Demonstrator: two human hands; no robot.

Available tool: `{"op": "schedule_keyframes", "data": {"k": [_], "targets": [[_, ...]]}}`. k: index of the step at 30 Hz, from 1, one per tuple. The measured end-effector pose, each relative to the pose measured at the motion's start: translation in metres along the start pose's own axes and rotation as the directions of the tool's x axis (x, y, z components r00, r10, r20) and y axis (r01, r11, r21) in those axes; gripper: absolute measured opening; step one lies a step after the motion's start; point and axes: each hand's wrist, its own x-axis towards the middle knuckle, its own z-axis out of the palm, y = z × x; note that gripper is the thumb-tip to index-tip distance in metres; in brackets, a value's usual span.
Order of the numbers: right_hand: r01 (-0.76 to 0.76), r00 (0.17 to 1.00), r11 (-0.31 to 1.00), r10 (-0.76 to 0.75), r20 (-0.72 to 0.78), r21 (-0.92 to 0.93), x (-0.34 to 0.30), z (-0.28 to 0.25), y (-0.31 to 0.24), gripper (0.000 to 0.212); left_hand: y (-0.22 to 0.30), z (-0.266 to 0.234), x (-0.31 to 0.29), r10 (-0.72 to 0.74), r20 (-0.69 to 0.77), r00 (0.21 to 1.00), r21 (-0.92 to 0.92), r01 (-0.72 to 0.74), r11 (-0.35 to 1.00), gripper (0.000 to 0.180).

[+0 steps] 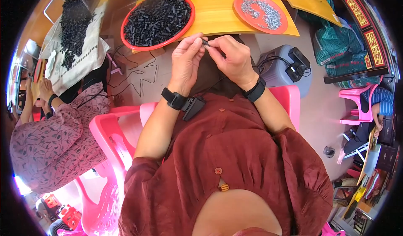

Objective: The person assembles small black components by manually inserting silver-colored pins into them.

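Observation:
My left hand (187,62) is closed, with thumb and fingertips pinching a small black plastic part (205,42). From the other side the fingertips of my right hand (233,59) meet it, also closed in a pinch. Whether a metal piece sits between the right fingers cannot be made out. Both hands are over my lap, just off the table's near edge. Beyond the left hand a red round tray (194,20) holds a heap of small black plastic parts (157,20). Past the right hand an orange-red plate (241,15) carries many small silver metal pieces (268,14).
The yellow wooden table (214,15) curves ahead. At left, a person in a patterned top (63,135) sits by another heap of black parts (75,26). A grey-blue plastic stool (289,80) bears black devices with cables. Pink chairs (113,139) and green sacks (340,45) stand around.

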Motion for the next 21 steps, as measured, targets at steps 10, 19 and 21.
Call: {"op": "schedule_keyframes", "data": {"k": [10,19,21], "targets": [[0.092,0.995,0.995,-0.093,-0.039,-0.026,-0.0023,-0.002,0.0,0.012,0.001,0.0006,0.0002,0.001,0.062,0.998,0.083,-0.006,0.996,0.019],[0.144,0.988,0.988,-0.146,-0.042,-0.058,-0.0076,-0.0025,0.0016,0.012,0.0022,0.0031,-0.0031,-0.033,0.109,0.993,0.204,0.01,0.979,0.021],[0.1,0.993,0.995,-0.1,-0.065,-0.015,-0.0063,-0.0009,0.003,0.012,0.0031,0.0042,-0.0023,-0.046,0.112,0.993,0.179,0.025,0.984,0.021]]}}
